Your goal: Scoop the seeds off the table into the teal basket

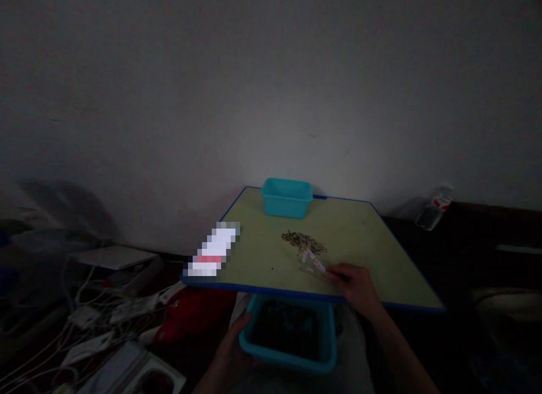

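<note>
My left hand [236, 340] grips the left side of a blue plastic tub [292, 360] held over my lap, just below the table's near edge. Dark contents fill the tub's bottom; their kind is too dim to make out. My right hand [353, 282] is closed on a small clear plastic piece [312, 263], perhaps a bag, low over the table. Its far end touches or nearly touches a loose pile of small speckled grains or seeds [302, 241] on the tabletop.
A second blue tub [284, 206] stands at the back of the pale, blue-edged table [359, 230]. A blurred-out bright phone-like slab [212, 252] lies at the table's left. Tangled white cables [105, 315] and a red item [192, 315] lie at lower left; a plastic package [435, 208] is at right.
</note>
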`<state>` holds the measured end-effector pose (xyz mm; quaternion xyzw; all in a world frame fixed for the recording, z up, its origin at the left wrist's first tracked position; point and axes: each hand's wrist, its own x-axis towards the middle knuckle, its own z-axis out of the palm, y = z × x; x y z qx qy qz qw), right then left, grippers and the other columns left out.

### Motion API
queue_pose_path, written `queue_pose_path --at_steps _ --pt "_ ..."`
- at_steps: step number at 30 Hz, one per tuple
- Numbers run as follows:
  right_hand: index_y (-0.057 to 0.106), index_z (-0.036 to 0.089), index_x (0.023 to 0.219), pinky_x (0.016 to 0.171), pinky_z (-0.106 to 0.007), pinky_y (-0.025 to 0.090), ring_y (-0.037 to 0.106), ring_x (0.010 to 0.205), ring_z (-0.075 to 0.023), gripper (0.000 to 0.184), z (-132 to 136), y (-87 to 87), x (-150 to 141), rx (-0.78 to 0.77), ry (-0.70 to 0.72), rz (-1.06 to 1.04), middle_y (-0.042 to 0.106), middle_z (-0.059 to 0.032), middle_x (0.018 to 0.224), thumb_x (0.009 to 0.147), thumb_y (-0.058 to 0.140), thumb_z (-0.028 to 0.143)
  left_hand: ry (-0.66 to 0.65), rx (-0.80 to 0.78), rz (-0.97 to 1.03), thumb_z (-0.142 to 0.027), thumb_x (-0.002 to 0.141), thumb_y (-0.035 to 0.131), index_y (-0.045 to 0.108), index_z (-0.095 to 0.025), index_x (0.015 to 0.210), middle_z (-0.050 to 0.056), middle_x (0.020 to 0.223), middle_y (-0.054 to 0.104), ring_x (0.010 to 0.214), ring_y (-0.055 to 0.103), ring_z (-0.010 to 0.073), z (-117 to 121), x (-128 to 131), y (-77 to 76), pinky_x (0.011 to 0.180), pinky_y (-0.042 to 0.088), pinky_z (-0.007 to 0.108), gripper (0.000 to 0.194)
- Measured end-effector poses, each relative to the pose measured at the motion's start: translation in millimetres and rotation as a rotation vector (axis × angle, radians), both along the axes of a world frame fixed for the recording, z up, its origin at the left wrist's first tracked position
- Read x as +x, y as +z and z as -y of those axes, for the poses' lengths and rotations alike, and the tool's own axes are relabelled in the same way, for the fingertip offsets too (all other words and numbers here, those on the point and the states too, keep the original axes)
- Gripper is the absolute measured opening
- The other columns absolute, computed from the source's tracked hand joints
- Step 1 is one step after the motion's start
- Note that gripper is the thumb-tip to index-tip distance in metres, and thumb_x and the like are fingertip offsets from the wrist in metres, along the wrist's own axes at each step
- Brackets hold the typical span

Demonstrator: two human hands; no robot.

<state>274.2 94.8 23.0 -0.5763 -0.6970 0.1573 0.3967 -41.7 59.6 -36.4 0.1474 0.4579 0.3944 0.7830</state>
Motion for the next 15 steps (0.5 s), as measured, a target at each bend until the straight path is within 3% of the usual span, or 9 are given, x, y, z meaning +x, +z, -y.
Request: queue_pose_path --at_steps 4,15 --pt "0.082 0.022 0.095 0.067 -0.033 0.056 0.073 0.074 -0.023 0.023 -2 -1.4 0 0.01 -0.033 0.027 0.08 -0.0074 0.086 0.09 0.061 0.029 0.004 0.002 -0.017 -0.047 0.081 0.068 0.05 -0.015 0.145 0.011 0.093 0.079 0.071 0.071 0.0302 0 -1 -3.2 0.068 0.055 0.045 0.074" --pt "0.082 0.023 0.094 0.071 -0.035 0.059 0.076 0.076 -0.0247 0.025 -12 -1.4 0 0.054 -0.14 0.097 0.081 -0.0082 0.091 0.089 0.059 0.03 0.015 -0.02 0.039 -0.046 0.078 0.071 0.038 -0.014 0.153 0.012 0.089 0.08 0.076 0.073 0.035 -4 -2 -12.7 0.071 0.054 0.047 0.087"
